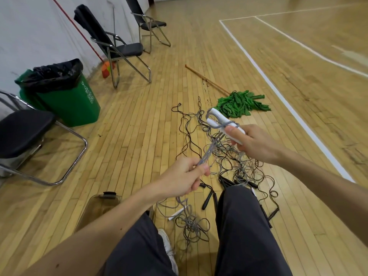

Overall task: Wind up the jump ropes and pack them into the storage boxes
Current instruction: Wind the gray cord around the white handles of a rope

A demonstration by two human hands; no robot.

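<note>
Grey rope [209, 150]: held up over the floor [139, 120], its strands stretched between the two hands above the knees.
Right grip [253, 142]: clenched round the pair of white handles [216, 117], with the thumb on top pinning a turn of cord wound across them.
Left grip [185, 176]: pinching several grey strands gathered into one bundle, lower and nearer the body.
Handling: the cord looks light, thin and limp, and likely to kink or spring loose if the tension drops. The handles look stiff and smooth, so they are the sound place to hold. The free strands are best pinched close to the winding.
Pile [235, 162]: more ropes, grey and black, lie tangled on the floor ahead, with black handles [207, 198] near the right knee.
Box [95, 206]: a clear box stands on the floor by the left knee, near the pile.
Hard to make out: the left forearm cuts off much of the box, and what it contains cannot be told. The grey tail drops behind the left grip into a knot between the legs, and which strand belongs to which rope cannot be told.
</note>
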